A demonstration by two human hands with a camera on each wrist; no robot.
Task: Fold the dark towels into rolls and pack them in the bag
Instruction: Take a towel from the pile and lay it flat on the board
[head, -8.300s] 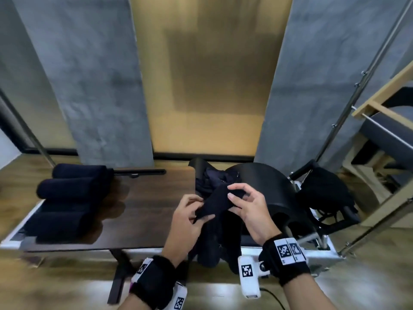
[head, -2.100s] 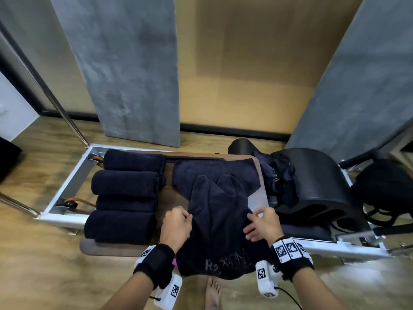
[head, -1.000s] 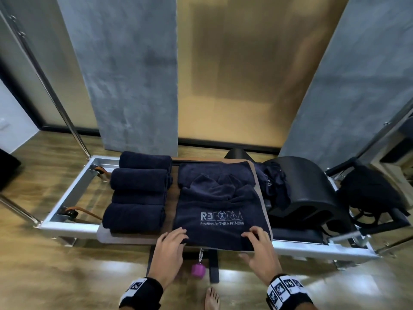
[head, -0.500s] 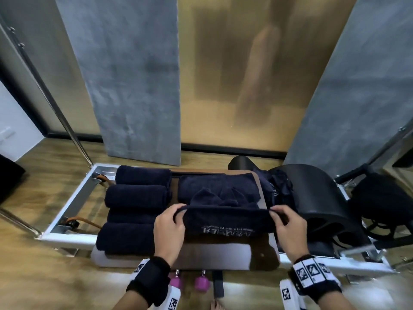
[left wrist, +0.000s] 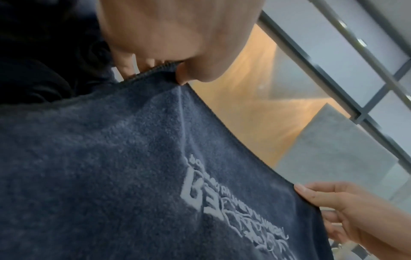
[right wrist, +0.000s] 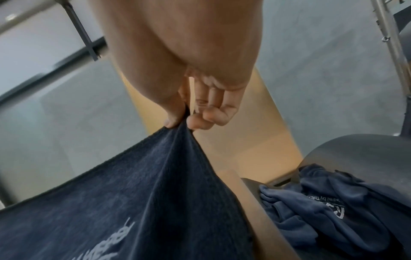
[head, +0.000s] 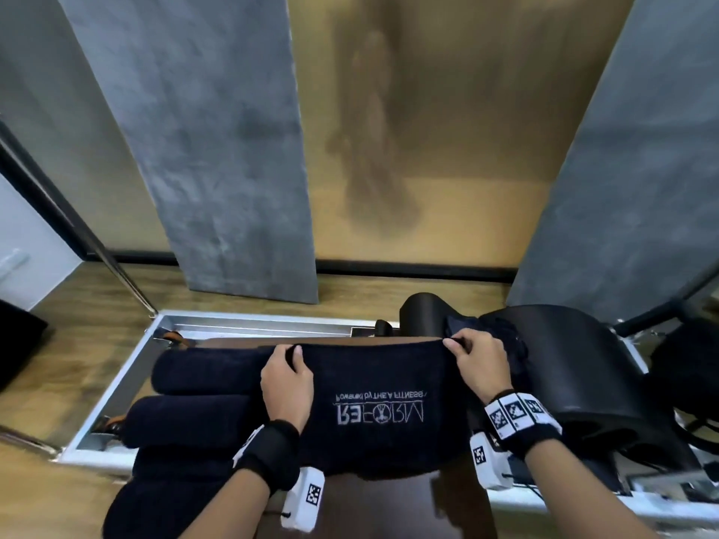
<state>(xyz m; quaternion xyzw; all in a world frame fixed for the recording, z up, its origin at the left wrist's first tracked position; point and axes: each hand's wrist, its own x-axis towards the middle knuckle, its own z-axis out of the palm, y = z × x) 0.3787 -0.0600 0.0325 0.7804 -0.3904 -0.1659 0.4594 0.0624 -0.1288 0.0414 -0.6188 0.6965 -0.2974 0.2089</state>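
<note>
A dark navy towel (head: 373,387) with a white logo, seen mirrored, is held taut over the brown platform. My left hand (head: 290,357) pinches its far left corner, and my right hand (head: 457,344) pinches the far right corner. The left wrist view has the thumb on the hem of the towel (left wrist: 111,158), with the right hand (left wrist: 347,211) at the other corner. In the right wrist view thumb and forefinger nip the bunched corner of the towel (right wrist: 155,184). Several rolled dark towels (head: 194,398) lie stacked to the left. A black bag (head: 688,367) sits at the far right.
A crumpled pile of unfolded towels (right wrist: 322,211) rests against a black curved barrel (head: 583,379) to the right. The platform (head: 389,507) sits in a metal frame (head: 233,326) on a wooden floor. Grey panels and a mirrored wall stand behind.
Both hands have taken the towel's near edge and carried it up and away over itself, so the logo now reads mirrored. The view has come closer.
</note>
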